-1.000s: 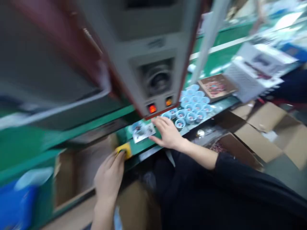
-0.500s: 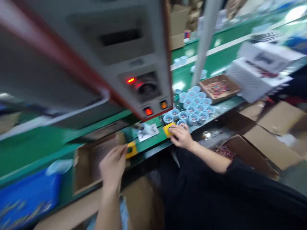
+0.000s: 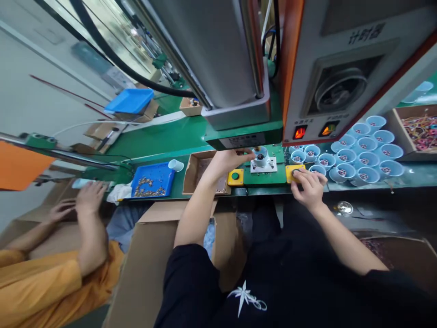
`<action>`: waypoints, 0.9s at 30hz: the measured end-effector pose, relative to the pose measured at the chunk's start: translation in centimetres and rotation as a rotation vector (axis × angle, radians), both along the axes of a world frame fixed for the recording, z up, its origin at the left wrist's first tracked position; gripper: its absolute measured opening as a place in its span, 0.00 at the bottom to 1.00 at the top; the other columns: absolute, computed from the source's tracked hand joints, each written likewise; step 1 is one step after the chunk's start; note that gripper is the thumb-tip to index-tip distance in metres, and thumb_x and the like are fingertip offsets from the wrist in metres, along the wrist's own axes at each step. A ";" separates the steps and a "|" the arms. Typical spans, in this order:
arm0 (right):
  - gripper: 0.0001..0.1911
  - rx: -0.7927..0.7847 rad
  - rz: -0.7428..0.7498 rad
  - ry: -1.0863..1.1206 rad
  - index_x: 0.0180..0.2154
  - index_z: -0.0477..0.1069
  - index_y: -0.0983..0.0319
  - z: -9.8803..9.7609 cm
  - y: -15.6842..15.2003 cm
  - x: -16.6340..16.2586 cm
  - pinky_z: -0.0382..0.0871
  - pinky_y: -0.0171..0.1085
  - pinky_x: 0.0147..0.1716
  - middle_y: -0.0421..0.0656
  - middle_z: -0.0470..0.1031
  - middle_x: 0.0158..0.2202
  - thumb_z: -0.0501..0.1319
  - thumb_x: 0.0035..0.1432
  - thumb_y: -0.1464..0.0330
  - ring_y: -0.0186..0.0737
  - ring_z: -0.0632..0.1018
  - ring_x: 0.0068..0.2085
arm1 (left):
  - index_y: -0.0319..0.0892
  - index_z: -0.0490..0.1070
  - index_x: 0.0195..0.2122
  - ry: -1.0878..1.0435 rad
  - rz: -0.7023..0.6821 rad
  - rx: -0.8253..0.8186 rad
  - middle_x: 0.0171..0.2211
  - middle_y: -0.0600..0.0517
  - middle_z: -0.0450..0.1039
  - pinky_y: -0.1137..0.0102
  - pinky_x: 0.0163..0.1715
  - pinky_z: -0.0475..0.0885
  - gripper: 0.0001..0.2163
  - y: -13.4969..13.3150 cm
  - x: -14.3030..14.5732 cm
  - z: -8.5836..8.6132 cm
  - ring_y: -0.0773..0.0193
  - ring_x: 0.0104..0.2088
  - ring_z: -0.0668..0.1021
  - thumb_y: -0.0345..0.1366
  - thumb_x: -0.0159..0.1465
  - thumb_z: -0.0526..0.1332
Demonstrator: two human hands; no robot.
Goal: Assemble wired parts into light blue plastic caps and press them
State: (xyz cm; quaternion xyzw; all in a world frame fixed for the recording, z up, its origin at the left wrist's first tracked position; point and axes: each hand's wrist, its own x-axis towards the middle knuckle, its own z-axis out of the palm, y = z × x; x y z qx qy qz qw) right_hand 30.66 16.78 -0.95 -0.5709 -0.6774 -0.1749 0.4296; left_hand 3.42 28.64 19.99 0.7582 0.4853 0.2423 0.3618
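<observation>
My left hand (image 3: 232,160) reaches to a light-blue plastic cup (image 3: 261,159) under the press, its fingers closed at the cup's left rim. The cup stands upright on a white metal fixture (image 3: 263,169), and a small dark part shows inside. A yellow button box (image 3: 235,177) with a green button sits below my left wrist. My right hand (image 3: 310,184) rests on the other yellow button box (image 3: 291,172), fingers apart over its button. Beside that hand stand several light-blue cups (image 3: 367,159) with small parts inside.
The press head (image 3: 235,114) and its control box (image 3: 334,91) overhang the bench. Left are a cardboard tray (image 3: 205,173), a fallen cup (image 3: 175,165) and a blue tray (image 3: 160,173) of metal pieces. A co-worker's hands (image 3: 89,197) are at far left. A parts box (image 3: 409,132) stands right.
My view has swung left. My left hand has moved from the left button box to the cup on the fixture. My right hand stays at the right button box.
</observation>
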 end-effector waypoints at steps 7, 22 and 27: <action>0.12 -0.004 0.027 0.047 0.47 0.81 0.57 0.0 0.1 0.0 0.61 0.47 0.58 0.43 0.86 0.46 0.66 0.61 0.69 0.48 0.86 0.50 | 0.41 0.76 0.31 0.264 0.009 0.095 0.33 0.50 0.83 0.66 0.43 0.74 0.05 0.9 3.5 -0.7 0.59 0.37 0.83 0.34 0.61 0.70; 0.11 -0.038 -0.033 0.020 0.44 0.80 0.58 -0.6 0.4 0.2 0.61 0.49 0.56 0.44 0.86 0.43 0.63 0.62 0.63 0.49 0.86 0.48 | 0.41 0.85 0.40 0.121 0.002 0.107 0.38 0.49 0.86 0.68 0.42 0.74 0.11 0.6 0.7 -2.0 0.60 0.39 0.83 0.43 0.68 0.69; 0.12 -0.042 0.015 0.054 0.44 0.78 0.59 -1.3 0.7 0.6 0.64 0.51 0.56 0.46 0.85 0.43 0.63 0.61 0.62 0.53 0.85 0.49 | 0.43 0.87 0.47 0.262 0.257 0.331 0.41 0.47 0.88 0.66 0.47 0.77 0.13 -3.7 -6.5 -6.9 0.57 0.45 0.85 0.43 0.75 0.63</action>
